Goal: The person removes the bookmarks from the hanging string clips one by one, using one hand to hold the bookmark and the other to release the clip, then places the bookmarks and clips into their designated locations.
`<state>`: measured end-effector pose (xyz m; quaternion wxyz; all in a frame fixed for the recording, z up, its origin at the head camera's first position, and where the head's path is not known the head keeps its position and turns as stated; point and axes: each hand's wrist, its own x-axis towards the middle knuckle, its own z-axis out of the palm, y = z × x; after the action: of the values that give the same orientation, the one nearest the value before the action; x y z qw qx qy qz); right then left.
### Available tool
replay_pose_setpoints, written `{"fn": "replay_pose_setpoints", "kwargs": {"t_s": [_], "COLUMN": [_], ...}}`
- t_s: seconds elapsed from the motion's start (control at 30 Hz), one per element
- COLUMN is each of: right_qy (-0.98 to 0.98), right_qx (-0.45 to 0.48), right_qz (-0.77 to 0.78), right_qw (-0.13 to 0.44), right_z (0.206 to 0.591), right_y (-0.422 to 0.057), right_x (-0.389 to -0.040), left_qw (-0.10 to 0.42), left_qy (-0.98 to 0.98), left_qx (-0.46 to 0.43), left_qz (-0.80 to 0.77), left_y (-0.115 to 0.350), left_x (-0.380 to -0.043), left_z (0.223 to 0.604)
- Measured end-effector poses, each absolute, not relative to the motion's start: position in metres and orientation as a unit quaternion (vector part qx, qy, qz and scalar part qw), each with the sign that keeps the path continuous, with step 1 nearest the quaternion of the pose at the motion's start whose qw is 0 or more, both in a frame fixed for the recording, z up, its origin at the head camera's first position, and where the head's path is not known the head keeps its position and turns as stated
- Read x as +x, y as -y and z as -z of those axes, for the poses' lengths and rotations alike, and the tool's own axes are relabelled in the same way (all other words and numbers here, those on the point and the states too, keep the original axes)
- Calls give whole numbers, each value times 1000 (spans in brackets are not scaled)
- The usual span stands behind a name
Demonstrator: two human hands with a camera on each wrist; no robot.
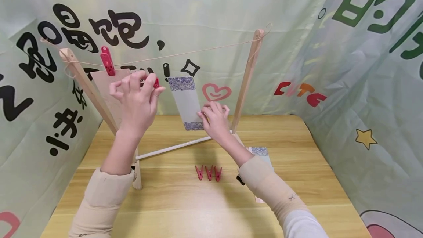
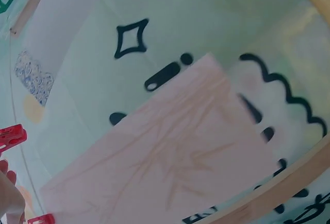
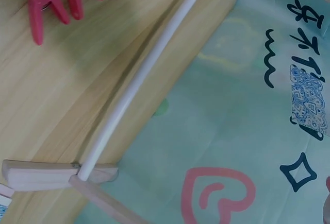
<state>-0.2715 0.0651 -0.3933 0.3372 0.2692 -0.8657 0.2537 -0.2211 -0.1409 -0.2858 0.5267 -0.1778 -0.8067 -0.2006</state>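
My left hand (image 1: pixel 137 94) is raised below the string and pinches a red clothespin (image 1: pixel 156 82) between thumb and fingers; the clothespin (image 2: pixel 11 137) shows at the left edge of the left wrist view. My right hand (image 1: pixel 215 118) pinches the right edge of a white card (image 1: pixel 186 104) with blue lace-patterned ends, held below the string and tilted. In the right wrist view only a patterned end of the card (image 3: pixel 308 100) shows. A pink card (image 2: pixel 170 147) with a faint leaf print hangs from the string (image 1: pixel 185 53) by another red clothespin (image 1: pixel 107 61), partly behind my left hand.
Wooden posts (image 1: pixel 248 80) hold the string, with a white rod (image 1: pixel 175 148) joining their feet. Three red clothespins (image 1: pixel 209 173) lie in a row on the wooden table (image 1: pixel 172 205). Another blue-patterned card (image 1: pixel 260 151) lies partly under my right sleeve. Printed cloth surrounds the table.
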Motion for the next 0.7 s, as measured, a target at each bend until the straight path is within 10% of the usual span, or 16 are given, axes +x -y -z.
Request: {"fn": "replay_pose_setpoints", "kwargs": {"t_s": [0.7], "right_qy": [860], "right_qx": [236], "right_qz": [-287], "right_qw": [350], "right_z": [411], "right_y": [-102], "right_x": [-260], "left_qw": [403], "left_qy": [881], "left_qx": [-145], "left_qz": [200], "left_y": [136], "left_x": [-226], "left_z": [348]}}
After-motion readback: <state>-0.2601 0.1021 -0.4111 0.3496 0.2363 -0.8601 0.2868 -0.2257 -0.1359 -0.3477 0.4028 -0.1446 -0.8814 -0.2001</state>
